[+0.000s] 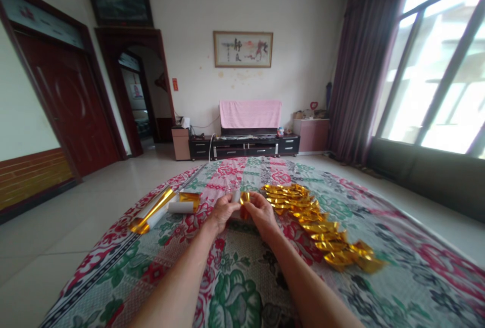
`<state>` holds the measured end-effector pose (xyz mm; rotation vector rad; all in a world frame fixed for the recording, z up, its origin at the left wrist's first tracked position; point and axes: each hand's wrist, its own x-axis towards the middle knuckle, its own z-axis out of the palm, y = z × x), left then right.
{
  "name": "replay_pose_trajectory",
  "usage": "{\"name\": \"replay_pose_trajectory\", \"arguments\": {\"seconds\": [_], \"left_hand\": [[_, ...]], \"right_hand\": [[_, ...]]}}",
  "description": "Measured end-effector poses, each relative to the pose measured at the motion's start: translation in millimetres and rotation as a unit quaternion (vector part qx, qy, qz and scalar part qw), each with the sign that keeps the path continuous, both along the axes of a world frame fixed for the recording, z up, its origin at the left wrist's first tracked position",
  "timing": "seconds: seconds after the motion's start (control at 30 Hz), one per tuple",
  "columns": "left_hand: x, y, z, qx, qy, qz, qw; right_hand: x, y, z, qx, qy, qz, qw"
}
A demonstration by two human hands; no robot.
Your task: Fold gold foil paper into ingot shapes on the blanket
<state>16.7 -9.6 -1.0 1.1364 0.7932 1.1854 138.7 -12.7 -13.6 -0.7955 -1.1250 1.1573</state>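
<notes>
Both hands meet over the middle of the flowered tablecloth, holding a small piece of gold foil paper (pixel 245 197) with a white back. My left hand (pixel 223 211) pinches its left, white part. My right hand (pixel 262 211) grips the gold part, fingers closed on it. To the right of my right hand lies a curved line of folded gold paper ingots (pixel 320 227). Left of my left hand, a curled sheet of gold foil paper (pixel 155 209) and a smaller curled piece (pixel 182 207) rest on the cloth, white backs partly showing.
The round table wears a red, green and white flowered cloth (pixel 235 287). Beyond it stand a low black TV cabinet (pixel 246 148) and a pink cloth-covered screen (pixel 250 114). A window (pixel 435 65) and purple curtain (pixel 359 65) are at right, a red door (pixel 68 100) at left.
</notes>
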Motion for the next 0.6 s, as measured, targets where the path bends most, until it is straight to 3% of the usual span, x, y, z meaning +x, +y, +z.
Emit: {"name": "replay_pose_trajectory", "arguments": {"seconds": [0.27, 0.43, 0.5, 0.6], "left_hand": [[-4, -1, 2.3, 0.012, 0.01, -0.015, 1.0], [-3, 4, 1.1, 0.018, 0.082, 0.044, 0.995], [-4, 7, -0.4, 0.032, 0.131, 0.077, 0.988], [-6, 11, -3.6, 0.044, 0.207, 0.091, 0.973]], "right_hand": [[1, 7, -6.8, -0.009, -0.012, -0.015, 1.0], [0, 7, -9.7, -0.001, -0.089, -0.058, 0.994], [1, 6, -10.1, 0.029, -0.172, -0.116, 0.978], [3, 2, -9.0, 0.106, -0.307, -0.232, 0.917]]}}
